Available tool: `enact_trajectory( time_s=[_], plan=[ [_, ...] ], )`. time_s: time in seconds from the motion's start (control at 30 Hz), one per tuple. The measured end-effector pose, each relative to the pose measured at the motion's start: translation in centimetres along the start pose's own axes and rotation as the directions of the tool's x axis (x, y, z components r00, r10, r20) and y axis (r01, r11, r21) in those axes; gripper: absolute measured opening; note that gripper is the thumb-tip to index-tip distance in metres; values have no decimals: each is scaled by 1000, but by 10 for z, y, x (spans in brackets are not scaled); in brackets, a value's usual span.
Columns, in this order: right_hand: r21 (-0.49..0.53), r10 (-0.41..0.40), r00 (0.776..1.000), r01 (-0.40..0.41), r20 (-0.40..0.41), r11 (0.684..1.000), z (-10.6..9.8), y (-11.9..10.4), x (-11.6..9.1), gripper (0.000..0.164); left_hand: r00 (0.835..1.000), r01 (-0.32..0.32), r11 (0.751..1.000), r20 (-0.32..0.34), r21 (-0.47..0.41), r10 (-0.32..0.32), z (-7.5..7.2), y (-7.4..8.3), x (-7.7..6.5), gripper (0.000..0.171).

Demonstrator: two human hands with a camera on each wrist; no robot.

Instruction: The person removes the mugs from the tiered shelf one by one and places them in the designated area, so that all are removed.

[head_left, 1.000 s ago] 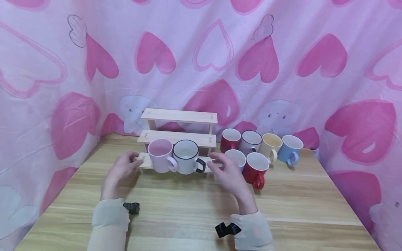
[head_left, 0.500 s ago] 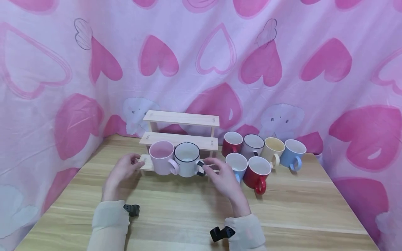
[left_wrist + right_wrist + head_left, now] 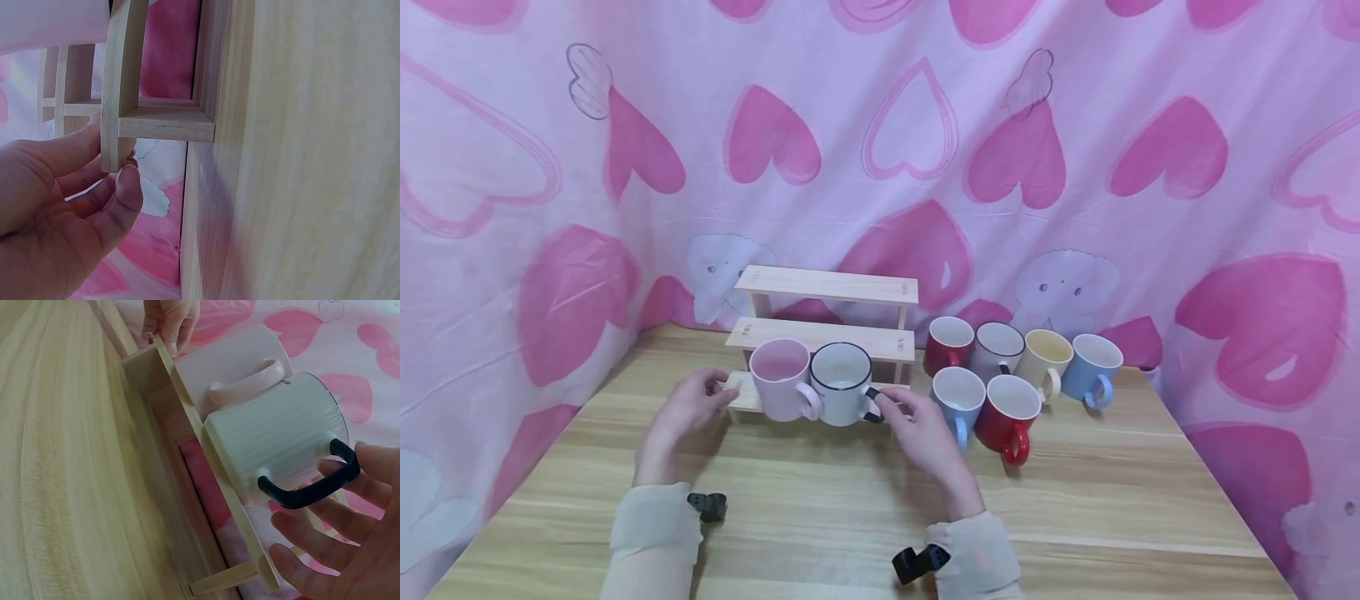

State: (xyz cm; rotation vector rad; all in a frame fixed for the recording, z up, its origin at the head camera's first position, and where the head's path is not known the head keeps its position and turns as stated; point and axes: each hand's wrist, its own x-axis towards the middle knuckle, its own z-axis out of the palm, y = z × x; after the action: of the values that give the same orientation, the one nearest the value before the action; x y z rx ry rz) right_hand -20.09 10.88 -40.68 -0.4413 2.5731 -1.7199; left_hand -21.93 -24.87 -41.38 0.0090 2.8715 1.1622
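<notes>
On the lowest step of a three-tier wooden shelf [image 3: 820, 337] stand a pink mug [image 3: 780, 390] and a white mug [image 3: 839, 397] with a black rim and black handle, side by side. My left hand [image 3: 688, 407] holds the left end of that lowest step, thumb and fingers on opposite faces of the board [image 3: 111, 140]. The right hand [image 3: 922, 430] pinches the black handle [image 3: 309, 492] between thumb and forefinger; its other fingers are spread below. Both mugs stand upright, handles turned to the right.
Right of the shelf, several mugs stand on the wooden table [image 3: 820, 517]: a light blue mug [image 3: 957, 402] and a red mug [image 3: 1000, 421] in front, with red, white, cream [image 3: 1037, 367] and blue ones behind. A pink heart-print curtain [image 3: 880, 125] hangs behind.
My right hand has moved left from the shelf's right end to the white mug's handle and taken hold of it. The left hand has stayed at the shelf's left end.
</notes>
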Motion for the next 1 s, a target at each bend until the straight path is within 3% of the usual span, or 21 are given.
enact_trajectory(
  time_s=[0.33,0.6,0.73,0.87,1.0],
  plan=[
    [92,4,1000,-6,27,996,5,4,2,23,1000,-5,1000,-3,-6,5,0,1,0,47],
    [208,23,997,-39,78,977,-1,-28,-9,23,1000,12,1000,5,-29,-12,1,0,0,48],
    [288,13,995,-41,98,957,-1,-24,-7,24,1000,18,999,5,-37,-18,1,1,1,48],
    [362,-4,993,-39,119,931,4,-5,0,24,1000,15,999,7,-38,-15,0,1,1,48],
    [373,-21,993,-25,119,927,7,9,6,25,1000,12,1000,12,-24,-12,-1,0,0,49]
  ],
)
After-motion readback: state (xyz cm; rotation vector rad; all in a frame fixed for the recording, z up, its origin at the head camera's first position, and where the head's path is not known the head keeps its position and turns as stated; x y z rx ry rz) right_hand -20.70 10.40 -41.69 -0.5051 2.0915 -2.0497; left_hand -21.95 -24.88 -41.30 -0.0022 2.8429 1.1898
